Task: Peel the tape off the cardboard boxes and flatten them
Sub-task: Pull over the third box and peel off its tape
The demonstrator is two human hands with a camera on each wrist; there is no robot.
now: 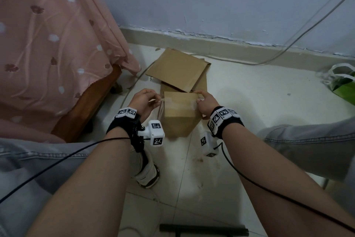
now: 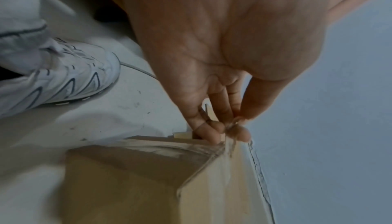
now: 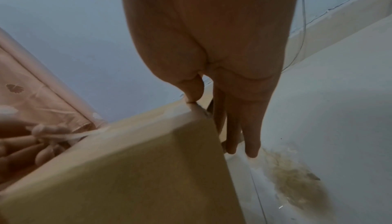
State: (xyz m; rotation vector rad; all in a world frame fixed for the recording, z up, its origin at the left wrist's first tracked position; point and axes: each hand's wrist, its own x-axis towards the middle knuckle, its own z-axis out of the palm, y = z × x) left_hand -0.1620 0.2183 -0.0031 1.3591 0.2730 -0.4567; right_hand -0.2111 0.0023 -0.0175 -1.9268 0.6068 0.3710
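I hold a small brown cardboard box [image 1: 179, 113] above the tiled floor, between my knees. A strip of clear tape [image 1: 178, 102] runs across its top. My left hand [image 1: 146, 100] pinches the lifted tape end [image 2: 230, 143] between thumb and fingertips at the box's left top edge [image 2: 148, 185]. In the left wrist view that pinch [image 2: 237, 123] sits just above the box corner. My right hand [image 1: 204, 102] grips the right top corner, with the thumb on top and the fingers [image 3: 251, 143] straight down the side of the box [image 3: 127, 169].
Flattened cardboard [image 1: 178, 69] lies on the floor behind the box. A bed with a pink flowered cover [image 1: 48, 44] and a wooden frame [image 1: 86, 102] stands at the left. A cable [image 1: 288, 44] crosses the wall and floor. A green-and-white bag [image 1: 342, 81] sits far right; my white shoe [image 1: 148, 175] is below.
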